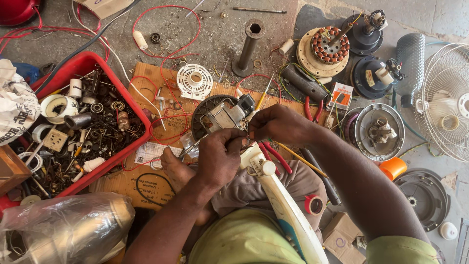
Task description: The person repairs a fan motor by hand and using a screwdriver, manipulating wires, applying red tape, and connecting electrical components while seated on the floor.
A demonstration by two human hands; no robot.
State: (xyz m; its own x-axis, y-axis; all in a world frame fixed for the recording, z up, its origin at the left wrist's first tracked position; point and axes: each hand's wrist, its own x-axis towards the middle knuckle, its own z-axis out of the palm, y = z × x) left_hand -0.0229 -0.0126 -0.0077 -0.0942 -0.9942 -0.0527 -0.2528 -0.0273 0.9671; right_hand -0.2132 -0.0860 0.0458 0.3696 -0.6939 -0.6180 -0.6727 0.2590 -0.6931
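Hands at work on the workshop floor: my left hand (221, 159) and right hand (278, 124) meet, fingers pinched shut on the small fan motor (225, 115), held over my lap above a sheet of cardboard (146, 178). A white fan stand (286, 208) lies across my knees. A red tray (93, 66) of spare parts sits to my left, a wire fan guard (447, 100) far right.

Rough grey concrete floor (215, 34), sunlit, probably outdoors, flattened cardboard sheet (122, 183) over it
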